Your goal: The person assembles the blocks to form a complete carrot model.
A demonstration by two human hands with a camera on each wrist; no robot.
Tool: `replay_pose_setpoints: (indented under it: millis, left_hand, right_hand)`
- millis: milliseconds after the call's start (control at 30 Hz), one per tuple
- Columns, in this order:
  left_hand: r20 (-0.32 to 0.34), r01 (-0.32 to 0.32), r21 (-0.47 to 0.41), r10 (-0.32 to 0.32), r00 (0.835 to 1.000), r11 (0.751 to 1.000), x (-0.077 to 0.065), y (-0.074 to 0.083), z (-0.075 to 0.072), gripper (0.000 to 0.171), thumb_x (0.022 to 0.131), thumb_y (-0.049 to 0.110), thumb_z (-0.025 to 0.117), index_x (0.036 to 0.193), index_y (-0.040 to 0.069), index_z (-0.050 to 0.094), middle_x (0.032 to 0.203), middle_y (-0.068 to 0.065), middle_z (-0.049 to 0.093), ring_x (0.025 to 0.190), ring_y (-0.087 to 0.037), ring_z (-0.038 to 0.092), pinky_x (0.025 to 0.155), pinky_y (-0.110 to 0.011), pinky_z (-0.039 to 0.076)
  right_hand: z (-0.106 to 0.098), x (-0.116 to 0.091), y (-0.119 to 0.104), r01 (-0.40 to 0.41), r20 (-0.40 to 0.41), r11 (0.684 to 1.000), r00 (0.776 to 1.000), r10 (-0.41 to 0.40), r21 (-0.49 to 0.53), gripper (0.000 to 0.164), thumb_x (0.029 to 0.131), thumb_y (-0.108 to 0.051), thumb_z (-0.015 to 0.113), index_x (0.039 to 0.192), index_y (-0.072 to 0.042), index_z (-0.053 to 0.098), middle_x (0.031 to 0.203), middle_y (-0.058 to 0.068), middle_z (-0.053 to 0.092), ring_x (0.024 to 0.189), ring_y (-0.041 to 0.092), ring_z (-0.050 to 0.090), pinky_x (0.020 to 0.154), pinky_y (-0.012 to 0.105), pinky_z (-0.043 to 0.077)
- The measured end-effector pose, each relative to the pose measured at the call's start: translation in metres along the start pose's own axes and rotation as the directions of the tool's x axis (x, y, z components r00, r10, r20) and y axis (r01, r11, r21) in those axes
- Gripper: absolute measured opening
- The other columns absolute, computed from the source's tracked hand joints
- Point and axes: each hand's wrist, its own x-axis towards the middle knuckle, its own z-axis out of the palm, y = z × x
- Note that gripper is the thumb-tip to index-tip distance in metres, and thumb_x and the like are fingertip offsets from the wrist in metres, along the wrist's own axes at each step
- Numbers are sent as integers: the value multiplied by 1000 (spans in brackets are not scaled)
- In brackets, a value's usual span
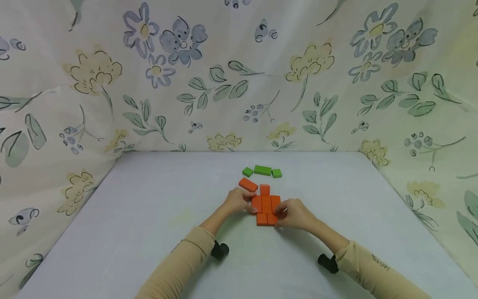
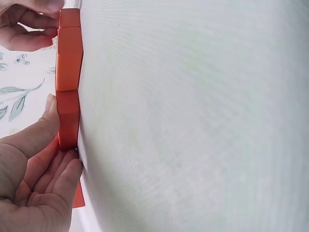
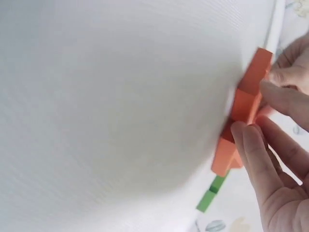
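Observation:
Flat orange blocks lie side by side in a compact figure on the white table. Three long blocks (image 1: 266, 204) form its middle row, a single block (image 1: 264, 189) sits at the top, and two shorter blocks (image 1: 262, 219) make up the near row. My left hand (image 1: 237, 201) holds the left long block (image 2: 68, 118) between thumb and fingers. From the other side, my right hand (image 1: 296, 214) pinches the right-hand near block (image 3: 245, 104), thumb at its near end and fingertips at its far side. Beyond my left fingers lies a tilted orange block (image 1: 248, 185), apart from the row.
Behind the orange figure stand a long green block (image 1: 263, 170) and two small green blocks (image 1: 276, 173) in a loose arc. A floral cloth (image 1: 239, 83) hangs around the white table (image 1: 157, 199) at the back and sides. Black wrist cameras (image 1: 220, 251) sit under both sleeves.

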Motion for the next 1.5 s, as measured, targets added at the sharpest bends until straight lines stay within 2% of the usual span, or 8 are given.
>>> replay_pose_setpoints:
  millis: [167, 300, 533, 733, 833, 1067, 1400, 1500]
  left_hand:
    - [-1, 1, 4, -1, 1000, 1000, 2, -1, 0, 55, 72, 10, 86, 124, 6, 67, 126, -11, 64, 101, -18, 53, 88, -32, 45]
    - [-7, 0, 8, 0, 1000, 1000, 4, -4, -1, 55, 72, 11, 87, 123, 6, 67, 124, -10, 65, 101, -17, 53, 89, -32, 45]
    - [7, 5, -6, -5, 1000, 1000, 4, -7, 1, 54, 72, 11, 86, 123, 5, 67, 122, -10, 67, 91, -16, 51, 76, -25, 44]
    - [-1, -4, 4, 4, 1000, 1000, 2, -7, 2, 53, 72, 11, 87, 122, 5, 68, 120, -10, 67, 98, -17, 54, 81, -28, 45]
    - [-4, -3, -6, 3, 1000, 1000, 2, -6, 3, 54, 72, 10, 87, 122, 5, 68, 122, -10, 66, 99, -17, 54, 82, -29, 45]
    - [3, 0, -18, 0, 1000, 1000, 0, -5, 2, 54, 73, 10, 86, 123, 5, 67, 123, -10, 66, 95, -17, 53, 81, -29, 45]
    - [5, 9, -34, -9, 1000, 999, 1, -5, 2, 54, 73, 9, 85, 124, 5, 67, 124, -10, 65, 109, -22, 55, 93, -37, 45]
    - [1, 13, -38, -13, 1000, 999, 0, -4, 2, 55, 73, 9, 86, 124, 5, 67, 124, -9, 65, 111, -22, 54, 95, -39, 44]
  right_hand:
    - [-15, 17, 2, -59, -73, 998, 996, 59, 8, 17, 81, -5, 76, 95, 4, 73, 87, 9, 71, 78, 20, 65, 69, 32, 54]
    - [-25, 38, 7, -94, -127, 995, 987, 96, 27, 18, 87, 1, 67, 104, 7, 71, 95, 17, 71, 85, 26, 65, 75, 37, 55]
    - [-17, 74, 17, -113, -75, 991, 990, 118, 70, 24, 93, 2, 57, 114, 4, 69, 110, 18, 69, 95, 28, 62, 85, 39, 52]
    - [-4, 92, 12, -164, -17, 986, 986, 164, 11, 24, 93, -2, 57, 111, 0, 73, 105, 14, 70, 83, 21, 55, 67, 29, 47]
    - [-3, 97, 12, -183, 4, 982, 983, 183, -43, 23, 92, -2, 58, 108, -1, 74, 105, 13, 71, 82, 21, 52, 65, 27, 42]
    - [-10, 95, 12, -181, 4, 977, 983, 182, -112, 20, 94, -3, 59, 106, 0, 74, 109, 15, 70, 101, 27, 58, 91, 44, 46]
    - [-16, 90, 23, -179, -77, 953, 983, 165, -246, 18, 93, -8, 62, 104, 3, 71, 108, 21, 67, 103, 34, 60, 89, 46, 48]
    - [-17, 86, 25, -179, -117, 947, 981, 152, -266, 15, 93, -7, 62, 99, 4, 70, 104, 22, 65, 96, 34, 58, 85, 47, 49]
